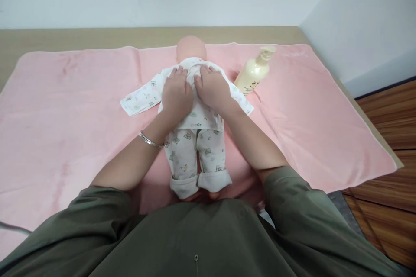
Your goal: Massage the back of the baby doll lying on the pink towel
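Note:
A baby doll (191,47) lies on the pink cloth with its bald head away from me and its feet towards me; its face is not in view. It wears a white printed top (198,120) and matching trousers (184,149) with turned-up cuffs. My left hand (177,94) rests flat on the left of the doll's upper back, fingers pointing to the head. On the right of the upper back lies my right hand (212,87), also flat, its thumb towards the middle. A narrow strip of fabric shows between the two hands. Neither hand holds anything.
A cream pump bottle (252,72) stands just right of the doll, by its right sleeve. The pink cloth (65,125) covers most of the wooden table (97,38). White walls rise behind and at the right. Brown wood-grain panels (386,181) are at lower right.

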### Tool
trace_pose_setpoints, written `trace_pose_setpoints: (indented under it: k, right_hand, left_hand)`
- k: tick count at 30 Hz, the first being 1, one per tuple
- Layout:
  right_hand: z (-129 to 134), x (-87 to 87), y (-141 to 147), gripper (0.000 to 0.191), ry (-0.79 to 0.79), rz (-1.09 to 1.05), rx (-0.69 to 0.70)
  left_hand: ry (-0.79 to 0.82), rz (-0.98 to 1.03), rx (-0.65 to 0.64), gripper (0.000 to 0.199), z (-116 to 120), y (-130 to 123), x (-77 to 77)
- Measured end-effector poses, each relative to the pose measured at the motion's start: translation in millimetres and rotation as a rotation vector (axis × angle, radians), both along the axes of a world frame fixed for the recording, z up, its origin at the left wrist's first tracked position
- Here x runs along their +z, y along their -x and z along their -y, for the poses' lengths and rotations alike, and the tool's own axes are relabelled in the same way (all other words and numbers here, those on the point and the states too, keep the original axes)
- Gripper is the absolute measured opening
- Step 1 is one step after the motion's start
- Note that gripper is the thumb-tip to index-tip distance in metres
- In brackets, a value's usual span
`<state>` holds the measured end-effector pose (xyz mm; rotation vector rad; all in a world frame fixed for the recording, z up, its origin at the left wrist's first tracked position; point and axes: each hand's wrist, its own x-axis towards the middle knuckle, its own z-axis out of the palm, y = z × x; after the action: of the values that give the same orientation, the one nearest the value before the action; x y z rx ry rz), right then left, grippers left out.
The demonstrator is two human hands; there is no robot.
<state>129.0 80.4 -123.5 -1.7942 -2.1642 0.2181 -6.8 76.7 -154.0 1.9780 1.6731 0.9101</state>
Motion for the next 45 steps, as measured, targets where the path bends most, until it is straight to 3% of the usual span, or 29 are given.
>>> trace_pose_setpoints:
  k: [5, 14, 18, 23, 28, 31, 35, 41, 45]
  right_hand:
    - [33.7, 4.9, 22.8, 0.045, -0.057, 0.170, 0.004]
    - [-7.1, 0.5, -5.5, 0.048, 0.007, -0.045, 0.003]
    - [6.5, 4.4, 2.3, 0.049, -0.027, 0.091, 0.011]
    - [26.2, 1.7, 16.6, 0.052, -0.041, 0.212, 0.085]
    - [8.0, 2.2, 5.5, 0.049, -0.011, 0.097, 0.003]
    - [-6.9, 6.1, -7.5, 0.053, 0.070, 0.002, 0.002]
    - [-12.1, 5.5, -13.1, 0.047, 0.050, -0.047, 0.062]
    - [16.0, 7.5, -0.7, 0.045, 0.012, 0.132, 0.093]
    - [20.0, 12.0, -1.3, 0.044, 0.058, 0.099, 0.082]
  left_hand:
    - [0.045, 0.100, 0.069, 0.059, -25.9, 17.4, -7.3]
    - [-0.057, -0.030, 0.049, 0.043, 9.4, -4.8, 4.3]
    - [-0.036, 0.035, 0.036, 0.044, -2.1, 4.2, -5.1]
    - [-0.038, 0.125, 0.047, 0.028, -23.3, 18.9, -11.4]
    - [0.004, 0.052, 0.109, 0.019, -2.5, 0.6, 7.3]
    - [-0.036, 0.057, 0.018, 0.022, 12.9, -10.3, 12.3]
    - [-0.065, 0.069, -0.043, 0.029, 9.7, -7.2, 3.6]
    - [-0.056, 0.087, -0.055, 0.037, -15.3, 7.2, -8.0]
    - [-0.075, 0.134, -0.054, 0.040, -20.8, 9.9, -14.6]
